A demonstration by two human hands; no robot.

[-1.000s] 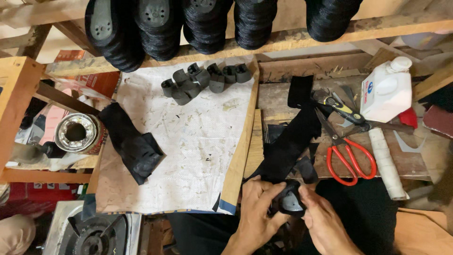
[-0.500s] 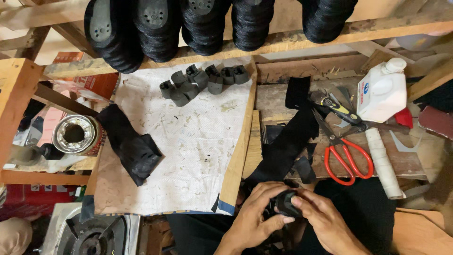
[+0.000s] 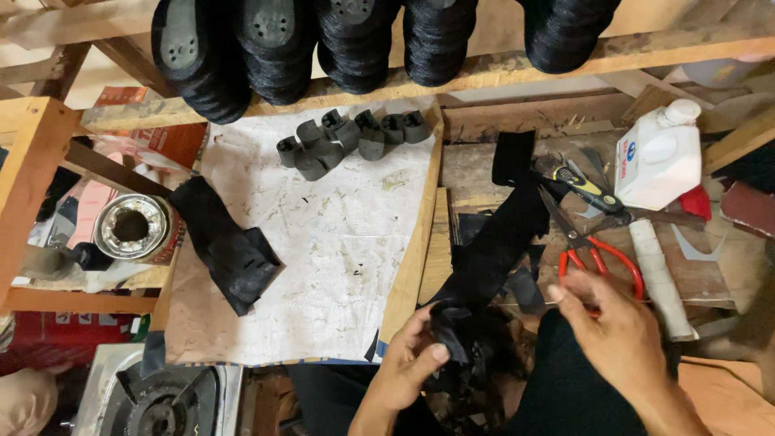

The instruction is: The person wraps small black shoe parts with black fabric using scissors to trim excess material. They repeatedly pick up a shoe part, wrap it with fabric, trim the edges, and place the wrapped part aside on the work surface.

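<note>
My left hand (image 3: pixel 408 365) grips a small folded black piece of material (image 3: pixel 449 333) at the near edge of the bench, thumb pressed on it. A long black strip (image 3: pixel 502 236) runs up from it towards the back. My right hand (image 3: pixel 612 331) is off the piece, fingers apart, hovering just below the red-handled scissors (image 3: pixel 599 260) and holding nothing. Black scraps (image 3: pixel 526 288) lie between the two hands.
A white sheet (image 3: pixel 339 234) carries several grey heel blocks (image 3: pixel 347 139) and a black leather piece (image 3: pixel 228 246). A white plastic bottle (image 3: pixel 658 157), yellow-handled tool (image 3: pixel 588 190) and white roll (image 3: pixel 660 278) lie right. Black soles (image 3: pixel 355 40) hang on the shelf. A tin (image 3: pixel 131 228) and stove burner (image 3: pixel 165 404) sit left.
My right hand has let go of the black piece and moved right and up towards the scissors. My left hand keeps holding the piece.
</note>
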